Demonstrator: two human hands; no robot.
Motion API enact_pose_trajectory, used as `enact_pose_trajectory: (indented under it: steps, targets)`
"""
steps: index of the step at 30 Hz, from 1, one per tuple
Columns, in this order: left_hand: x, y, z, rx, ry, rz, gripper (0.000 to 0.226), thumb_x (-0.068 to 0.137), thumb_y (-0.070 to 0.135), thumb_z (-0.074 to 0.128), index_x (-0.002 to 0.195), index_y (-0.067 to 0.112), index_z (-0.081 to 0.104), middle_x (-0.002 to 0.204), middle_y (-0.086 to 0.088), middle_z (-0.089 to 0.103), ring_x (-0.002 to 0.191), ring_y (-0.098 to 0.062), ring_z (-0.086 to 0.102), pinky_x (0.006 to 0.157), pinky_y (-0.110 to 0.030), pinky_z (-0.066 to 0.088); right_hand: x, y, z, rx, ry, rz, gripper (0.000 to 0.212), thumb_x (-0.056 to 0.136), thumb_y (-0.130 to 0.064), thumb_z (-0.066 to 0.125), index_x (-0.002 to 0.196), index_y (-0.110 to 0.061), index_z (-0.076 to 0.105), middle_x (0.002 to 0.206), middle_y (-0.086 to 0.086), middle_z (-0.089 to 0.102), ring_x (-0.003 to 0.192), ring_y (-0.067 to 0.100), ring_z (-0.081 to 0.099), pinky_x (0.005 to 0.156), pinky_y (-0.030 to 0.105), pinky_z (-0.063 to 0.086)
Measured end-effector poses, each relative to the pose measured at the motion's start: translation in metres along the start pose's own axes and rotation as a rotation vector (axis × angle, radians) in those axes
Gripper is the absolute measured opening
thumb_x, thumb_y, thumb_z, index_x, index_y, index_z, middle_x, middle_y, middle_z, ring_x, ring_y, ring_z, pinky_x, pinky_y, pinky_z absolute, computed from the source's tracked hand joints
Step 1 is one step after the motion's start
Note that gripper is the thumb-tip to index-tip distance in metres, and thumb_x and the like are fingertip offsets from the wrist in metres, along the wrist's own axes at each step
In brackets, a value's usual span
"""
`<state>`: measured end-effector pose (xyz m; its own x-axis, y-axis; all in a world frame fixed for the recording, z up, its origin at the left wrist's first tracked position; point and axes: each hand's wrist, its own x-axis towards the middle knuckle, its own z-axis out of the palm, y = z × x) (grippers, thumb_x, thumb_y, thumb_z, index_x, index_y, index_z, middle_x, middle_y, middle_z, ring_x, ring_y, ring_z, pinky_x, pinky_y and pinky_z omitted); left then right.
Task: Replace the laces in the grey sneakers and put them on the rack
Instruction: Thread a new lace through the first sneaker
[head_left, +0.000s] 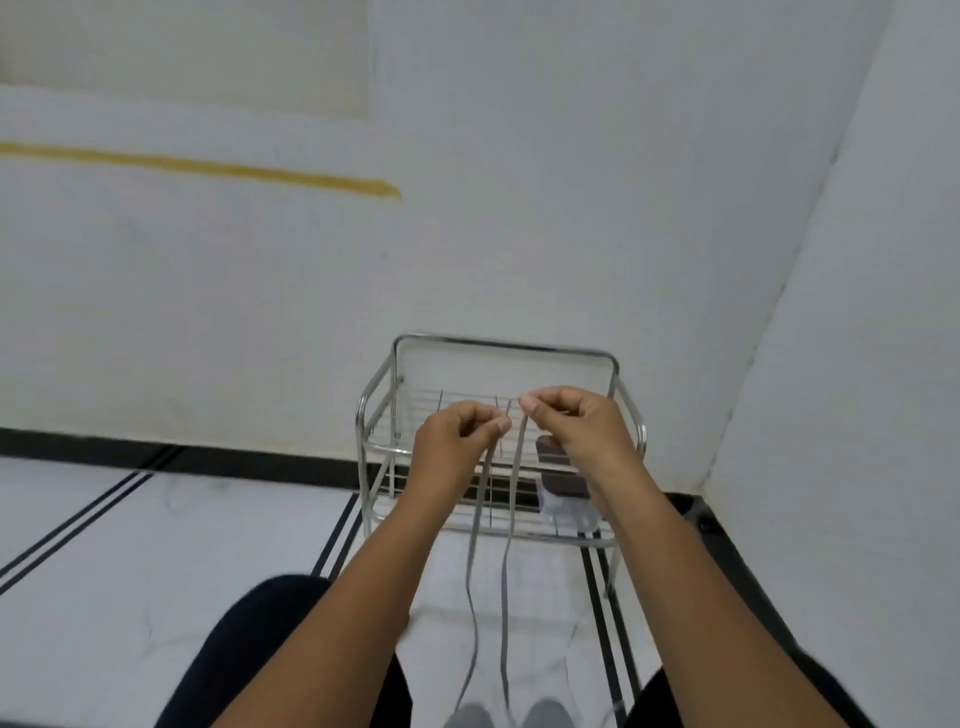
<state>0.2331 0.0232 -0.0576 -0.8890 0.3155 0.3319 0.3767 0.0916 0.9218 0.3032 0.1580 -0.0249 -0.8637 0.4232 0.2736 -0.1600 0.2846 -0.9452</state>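
Both forearms are bare, no sleeves reaching them; the left hand (457, 434) and right hand (576, 421) wear no gloves, rings or watch; black trousers (249, 654) cover both legs.

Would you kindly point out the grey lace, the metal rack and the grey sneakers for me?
grey lace (511, 499): head view, right-hand strand below the hands.
metal rack (498, 344): head view, top rear rail.
grey sneakers (470, 717): head view, left sneaker's toe at the bottom edge.

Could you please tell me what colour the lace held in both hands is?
The lace is grey, seen best in the head view.
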Motion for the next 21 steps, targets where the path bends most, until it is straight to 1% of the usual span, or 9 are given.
enact_pose_trajectory:
  steps: [3,7,8,11,14,16,18,20,21]
  targets:
    - [-0.010,-0.032,0.000,0.288,0.123,-0.078,0.010,0.088,0.031,0.066,0.084,0.023,0.068,0.077,0.010,0.066,0.074,-0.007,0.060,0.064,-0.023,0.045,-0.003,0.044,0.006,-0.276,0.068,0.036,0.007,0.092,-0.024,0.063,0.092,-0.020,0.067,0.089,-0.004,0.071,0.086,0.012,0.066,0.080,0.029,0.053]
    - [-0.045,-0.101,0.014,0.552,0.085,-0.326,0.014,0.093,0.028,0.054,0.084,0.022,0.062,0.085,0.001,0.067,0.076,-0.018,0.059,0.063,-0.026,0.040,-0.055,0.145,0.021,-0.423,-0.005,0.330,0.015,0.100,-0.020,0.046,0.091,-0.019,0.059,0.086,0.005,0.069,0.072,0.015,0.066,0.073,0.032,0.053]
    - [-0.058,-0.121,0.019,0.606,0.050,-0.406,0.015,0.093,0.026,0.051,0.090,0.019,0.064,0.091,-0.001,0.068,0.082,-0.021,0.061,0.067,-0.027,0.042,-0.073,0.172,0.025,-0.489,-0.027,0.420,0.018,0.099,-0.018,0.045,0.095,-0.019,0.062,0.091,0.007,0.068,0.075,0.019,0.067,0.075,0.031,0.053]
    - [-0.120,-0.185,0.033,0.649,-0.033,-0.674,0.022,0.095,0.020,0.045,0.103,0.009,0.062,0.107,-0.011,0.066,0.102,-0.030,0.062,0.076,-0.030,0.046,-0.138,0.247,0.044,-0.717,-0.254,0.702,0.032,0.096,-0.010,0.040,0.118,-0.012,0.064,0.123,0.009,0.063,0.110,0.026,0.061,0.091,0.028,0.047]
    - [-0.191,-0.236,0.041,0.599,-0.072,-0.943,0.026,0.095,0.019,0.044,0.116,0.009,0.056,0.119,-0.015,0.062,0.111,-0.031,0.058,0.087,-0.031,0.045,-0.205,0.290,0.065,-0.698,-0.425,0.826,0.034,0.095,-0.015,0.046,0.125,-0.012,0.062,0.128,0.007,0.061,0.121,0.022,0.056,0.098,0.024,0.042]
    - [-0.219,-0.264,0.045,0.588,-0.114,-1.058,0.045,0.095,0.023,0.046,0.136,0.007,0.036,0.128,-0.015,0.057,0.118,-0.029,0.055,0.097,-0.031,0.043,-0.224,0.306,0.067,-0.658,-0.406,0.874,0.033,0.093,-0.021,0.049,0.123,-0.016,0.063,0.120,0.004,0.062,0.120,0.021,0.056,0.100,0.025,0.043]
    - [-0.224,-0.283,0.045,0.641,-0.193,-1.060,0.053,0.094,0.026,0.046,0.140,0.008,0.025,0.131,-0.010,0.056,0.120,-0.026,0.054,0.101,-0.033,0.042,-0.211,0.318,0.063,-0.688,-0.303,0.897,0.024,0.091,-0.023,0.053,0.109,-0.020,0.069,0.115,0.001,0.061,0.115,0.023,0.058,0.097,0.028,0.046]
    - [-0.217,-0.288,0.046,0.703,-0.329,-0.994,0.043,0.090,0.030,0.043,0.130,0.015,0.038,0.126,-0.006,0.059,0.117,-0.024,0.056,0.098,-0.034,0.045,-0.190,0.321,0.055,-0.593,-0.123,0.918,0.013,0.087,-0.020,0.058,0.080,-0.023,0.069,0.098,0.005,0.069,0.095,0.026,0.064,0.079,0.029,0.051]
    - [-0.213,-0.289,0.048,0.710,-0.385,-0.968,0.040,0.089,0.033,0.044,0.125,0.016,0.046,0.125,-0.005,0.059,0.116,-0.024,0.057,0.097,-0.032,0.046,-0.180,0.320,0.053,-0.536,-0.030,0.922,0.016,0.087,-0.018,0.060,0.074,-0.025,0.066,0.090,0.004,0.069,0.087,0.026,0.064,0.072,0.027,0.050]
